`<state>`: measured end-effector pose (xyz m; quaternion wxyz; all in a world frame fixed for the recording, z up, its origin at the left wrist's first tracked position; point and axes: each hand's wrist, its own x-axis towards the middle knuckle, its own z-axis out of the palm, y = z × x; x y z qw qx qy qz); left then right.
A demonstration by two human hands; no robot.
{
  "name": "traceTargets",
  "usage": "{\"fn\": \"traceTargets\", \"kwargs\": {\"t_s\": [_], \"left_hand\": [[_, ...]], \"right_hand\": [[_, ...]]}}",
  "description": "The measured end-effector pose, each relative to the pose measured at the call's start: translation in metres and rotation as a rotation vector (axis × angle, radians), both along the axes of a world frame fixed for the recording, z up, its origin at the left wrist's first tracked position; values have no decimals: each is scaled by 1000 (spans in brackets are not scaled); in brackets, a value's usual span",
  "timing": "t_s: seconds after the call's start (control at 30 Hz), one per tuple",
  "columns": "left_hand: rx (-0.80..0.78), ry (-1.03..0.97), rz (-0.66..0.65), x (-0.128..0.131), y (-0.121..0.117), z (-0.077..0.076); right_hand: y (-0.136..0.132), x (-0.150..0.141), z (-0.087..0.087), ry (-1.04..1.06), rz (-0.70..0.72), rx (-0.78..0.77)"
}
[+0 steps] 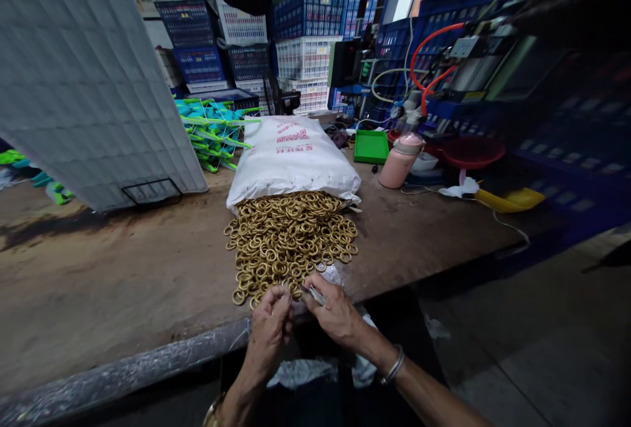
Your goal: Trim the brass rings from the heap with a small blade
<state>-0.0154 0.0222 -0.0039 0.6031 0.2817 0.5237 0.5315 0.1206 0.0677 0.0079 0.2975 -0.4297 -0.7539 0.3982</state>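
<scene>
A heap of gold-coloured metal rings (pixel 288 236) spills from the open mouth of a white sack (pixel 294 154) onto a brown worktable (pixel 98 282). My left hand (pixel 269 332) is at the near edge of the heap, its fingers pinched together on a ring. My right hand (pixel 335 312) sits just right of it, fingers curled round a small silvery piece I cannot make out. A bracelet shows on my right wrist. Crumpled clear plastic (pixel 305 371) lies under my hands at the table's front edge.
A grey quilted panel (pixel 83 79) leans at the left. Green and blue plastic parts (pixel 211 128) lie behind it. A pink bottle (pixel 400 161), green tray (pixel 371 146), red bowl (pixel 468 151) and yellow scoop (pixel 510 200) stand right. Stacked crates (pixel 305 26) fill the back.
</scene>
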Motion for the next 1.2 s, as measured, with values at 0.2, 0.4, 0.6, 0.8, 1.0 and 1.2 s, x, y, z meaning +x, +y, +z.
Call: {"fn": "traceTargets", "kwargs": {"t_s": [0.2,0.4,0.6,0.8,1.0,1.2], "left_hand": [[0,34,-88,2,0,9],[-29,90,-109,4,-2,14],[-29,-95,-204,3,-2,13],[-26,-151,-170,4,-3,14],[1,-101,-143,4,-4,15],[32,24,-118,4,-3,16]], "right_hand": [[-2,-5,7,84,-12,-137],[4,-8,3,65,-83,-176],[7,-7,1,92,-86,-168],[7,-6,3,87,-60,-186],[-1,2,1,-187,31,13],[-8,0,7,-459,78,83]]}}
